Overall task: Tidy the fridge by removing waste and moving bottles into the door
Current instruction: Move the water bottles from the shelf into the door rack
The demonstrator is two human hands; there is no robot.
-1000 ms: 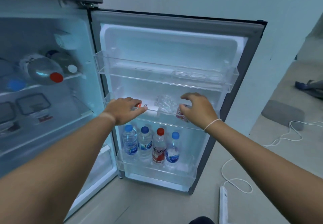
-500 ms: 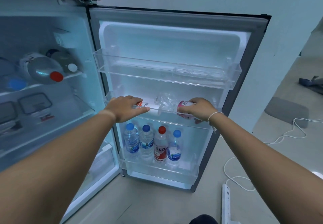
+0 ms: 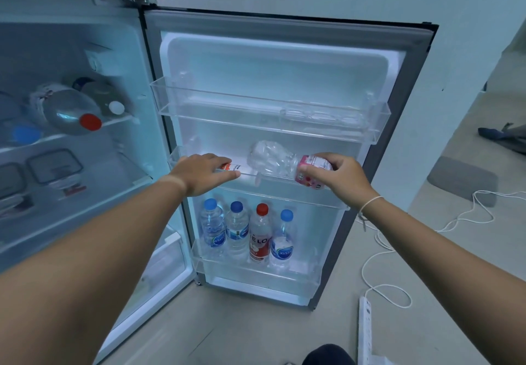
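- The right hand grips a crushed bottle by its pink-labelled end, fingers curled over the label, thumb under. The bottle lies on its side, partly over the front rail of the middle door shelf.
- Judged from its flattened, empty body, this bottle is waste; holding it by the stiffer labelled end gives a firmer hold than the crumpled middle.
- The left hand reaches over the same shelf's left end, fingers bent down onto a small white pack with red print. It seems to be gripping it, though the fingers hide most of the pack, so how firm the hold is cannot be told.
- Both hands working one shelf suggests clearing it in a single pass, to free room for bottles.
- Below that shelf, the bottom door shelf holds four upright bottles in a row, caps up, packed to its left; upright keeps them steady when the door swings.
- Above the middle shelf, the top door shelf holds only a clear moulded tray at its right.
- Left of the door, inside the fridge, two large bottles lie on a glass shelf, caps facing out. They likely go to the door next.
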